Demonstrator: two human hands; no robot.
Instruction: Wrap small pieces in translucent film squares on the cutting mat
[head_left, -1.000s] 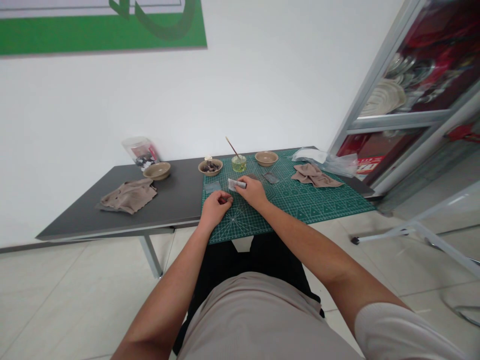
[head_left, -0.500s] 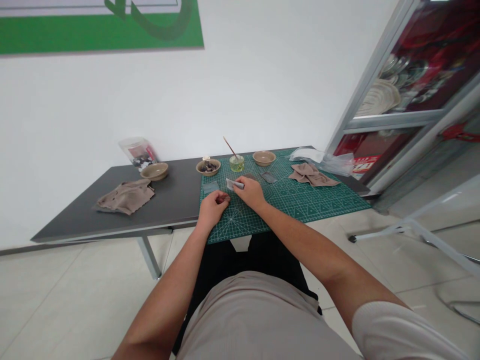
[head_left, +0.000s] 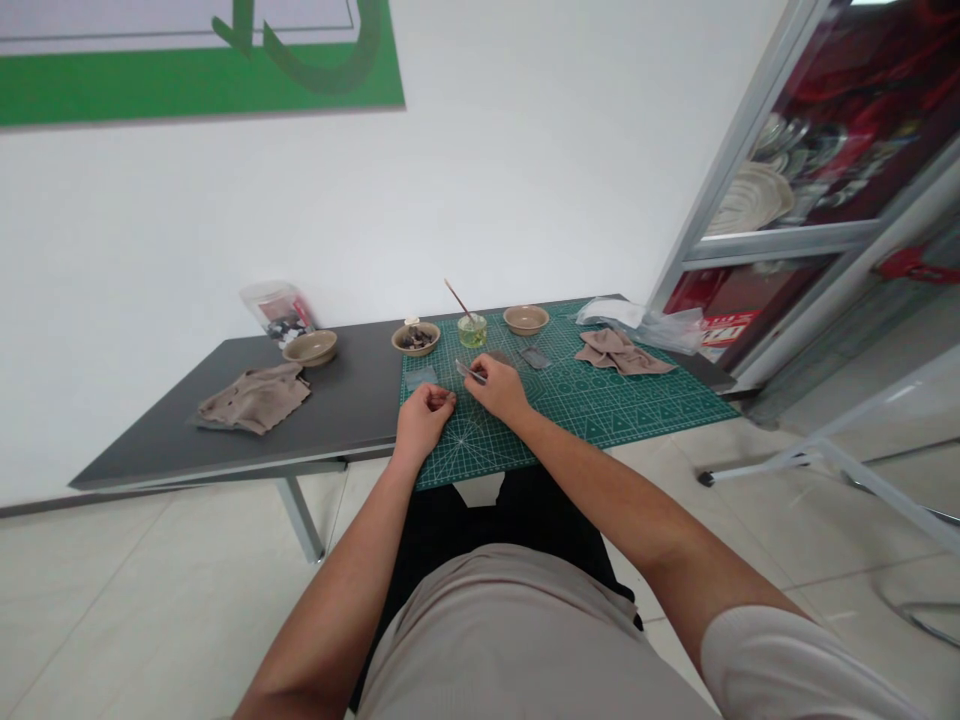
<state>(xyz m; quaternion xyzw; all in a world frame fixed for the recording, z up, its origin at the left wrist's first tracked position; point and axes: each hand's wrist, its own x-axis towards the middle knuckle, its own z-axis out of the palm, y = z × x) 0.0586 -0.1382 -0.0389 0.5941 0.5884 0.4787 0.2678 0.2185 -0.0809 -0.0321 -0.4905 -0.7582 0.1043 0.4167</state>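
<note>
Over the green cutting mat [head_left: 585, 400], my right hand [head_left: 496, 386] pinches a thin, flat, grey piece [head_left: 469, 372] that points to the left. Just left of it, my left hand [head_left: 426, 412] is closed, thumb and fingers pressed together; whatever they hold is too small or hidden to name. A greyish flat sheet [head_left: 420, 377] lies on the mat beyond my left hand. Another dark, flat piece [head_left: 535, 357] lies beyond my right hand. Behind the hands, a glass bowl [head_left: 472, 332] of yellowish liquid has a thin brush-like stick [head_left: 458, 298] leaning in it.
A tan bowl [head_left: 417, 349] with dark bits stands back left, another tan bowl [head_left: 526, 333] back right. Brown cloths lie at right [head_left: 622, 354] and left [head_left: 259, 398]. A third bowl [head_left: 310, 361] stands beside a clear tub [head_left: 279, 312]. Plastic bags [head_left: 660, 328] lie by the wall.
The grey piece in my right hand has turned from showing its broad face to nearly edge-on. My left hand has shifted slightly toward me and left. The view has tilted a little.
</note>
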